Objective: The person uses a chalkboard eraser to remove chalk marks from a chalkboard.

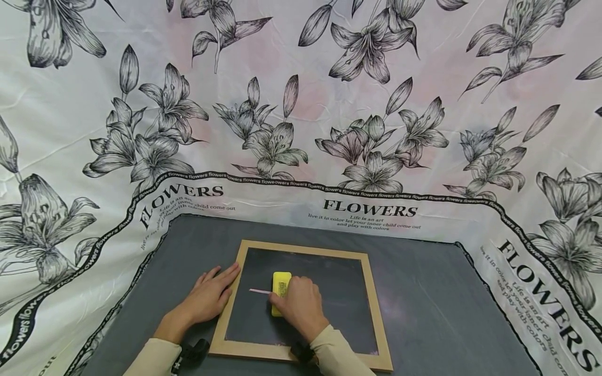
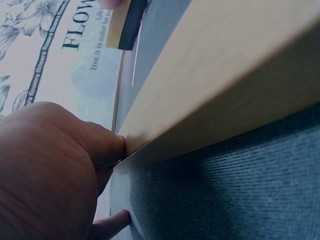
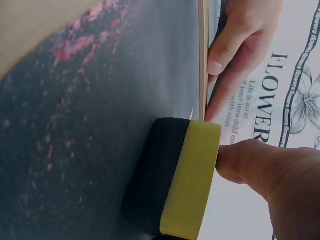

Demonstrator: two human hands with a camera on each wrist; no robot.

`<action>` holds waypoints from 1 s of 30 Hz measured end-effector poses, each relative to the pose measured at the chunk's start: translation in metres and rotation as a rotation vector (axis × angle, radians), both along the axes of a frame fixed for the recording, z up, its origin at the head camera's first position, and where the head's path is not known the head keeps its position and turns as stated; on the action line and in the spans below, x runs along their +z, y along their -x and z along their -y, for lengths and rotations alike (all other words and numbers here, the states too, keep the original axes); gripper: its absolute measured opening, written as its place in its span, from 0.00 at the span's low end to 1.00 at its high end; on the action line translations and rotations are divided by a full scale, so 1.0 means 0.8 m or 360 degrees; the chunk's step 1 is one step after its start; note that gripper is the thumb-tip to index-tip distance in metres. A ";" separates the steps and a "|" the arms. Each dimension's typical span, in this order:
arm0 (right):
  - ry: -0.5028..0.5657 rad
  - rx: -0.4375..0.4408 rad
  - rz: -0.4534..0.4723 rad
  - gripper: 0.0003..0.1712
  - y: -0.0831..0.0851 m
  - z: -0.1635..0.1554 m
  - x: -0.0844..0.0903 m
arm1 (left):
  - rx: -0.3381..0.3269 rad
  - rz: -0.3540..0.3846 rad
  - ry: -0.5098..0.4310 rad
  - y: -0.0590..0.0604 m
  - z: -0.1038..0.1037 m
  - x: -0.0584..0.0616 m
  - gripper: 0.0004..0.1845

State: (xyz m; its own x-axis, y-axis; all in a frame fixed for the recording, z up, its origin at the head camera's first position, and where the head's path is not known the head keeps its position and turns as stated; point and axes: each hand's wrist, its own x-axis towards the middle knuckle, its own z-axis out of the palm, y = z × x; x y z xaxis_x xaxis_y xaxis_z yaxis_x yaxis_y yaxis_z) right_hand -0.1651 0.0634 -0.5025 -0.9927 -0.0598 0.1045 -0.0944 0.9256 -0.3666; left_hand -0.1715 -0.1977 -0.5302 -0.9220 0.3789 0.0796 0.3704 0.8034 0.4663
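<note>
**Inspector:** What is lying nearest the person?

**Assistant:** Two cream sleeves (image 1: 331, 352) are entering from the bottom edge. Ahead of them, a square wooden-framed chalkboard (image 1: 371, 292) is lying flat on a dark grey felt-like table mat (image 1: 432, 308).

**Inspector:** The right hand?

**Assistant:** The right hand (image 1: 301, 308) is gripping a yellow-backed eraser block with a black foam face (image 1: 280, 290). The fingers are curling over the yellow back, and the foam face is pressing on the dark slate left of centre. A thin pale chalk stroke (image 1: 259, 291) is showing just left of the eraser. In the right wrist view, pink chalk smears (image 3: 75, 50) are marking the slate.

**Inspector:** The left hand?

**Assistant:** The left hand (image 1: 209, 297) is lying flat on the mat with fingers straight, their tips touching the board's left frame edge. It is clasping nothing. The two hands are sitting near each other but apart, the frame rail between them.

**Inspector:** Beyond the mat?

**Assistant:** A white cloth printed with grey lilies and the word "FLOWERS" (image 1: 301, 104) is surrounding the mat and rising behind it.
</note>
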 end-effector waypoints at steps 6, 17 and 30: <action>0.0009 0.0008 -0.0013 0.27 0.000 0.005 -0.002 | 0.0001 0.0001 0.0009 0.000 0.000 0.000 0.31; 0.0023 0.0018 -0.0042 0.26 0.000 0.020 -0.007 | 0.0012 -0.0005 -0.0001 -0.001 -0.001 0.000 0.31; 0.0043 0.0031 -0.0069 0.26 0.002 0.034 -0.009 | 0.0022 0.0008 0.0014 -0.001 -0.001 0.004 0.31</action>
